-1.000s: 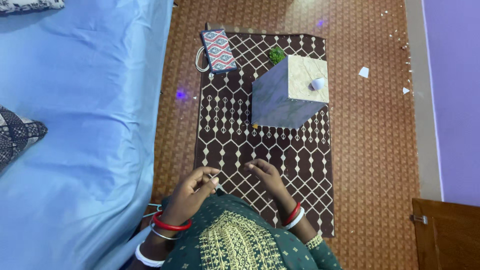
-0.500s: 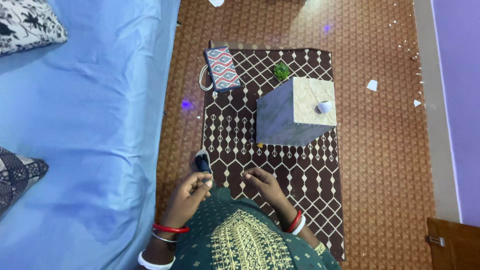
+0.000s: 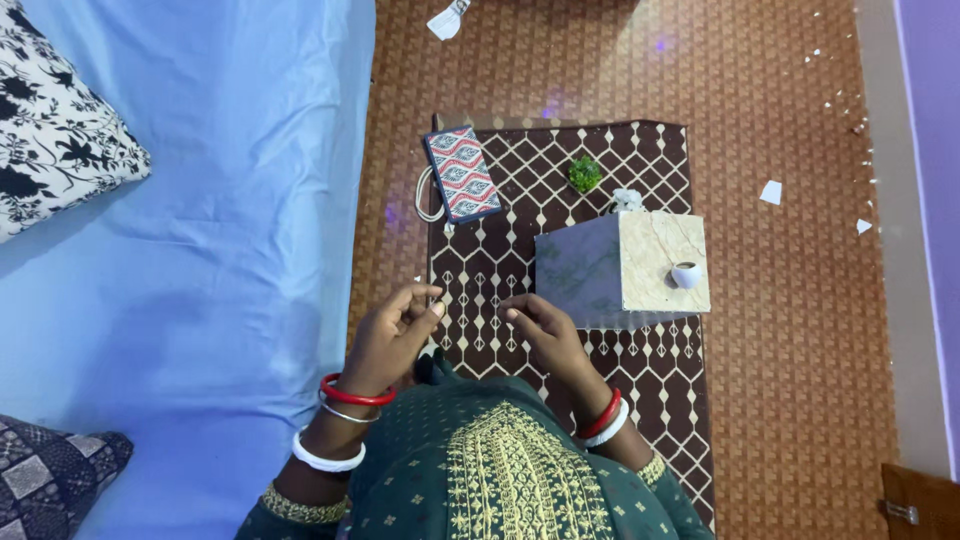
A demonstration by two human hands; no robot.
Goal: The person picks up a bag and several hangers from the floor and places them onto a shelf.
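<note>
The dark slipper glimpsed half a second ago by the left hand (image 3: 395, 335) is no longer seen, and the view has been carried forward. Both hands are raised over the patterned rug (image 3: 480, 270); the left thumb and forefinger are nearly pinched, on what cannot be told. The right hand (image 3: 540, 325) is loosely curled, empty, just beside a marbled box (image 3: 600, 275).

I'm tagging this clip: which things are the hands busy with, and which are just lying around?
In hand:
left hand, fingertips pinched, whatever they hold too small to tell
right hand, fingers curled, nothing visible in it

Lying about:
patterned pouch
marble-look cube table
white cup
small green plant
patterned rug
blue bedsheet
</note>
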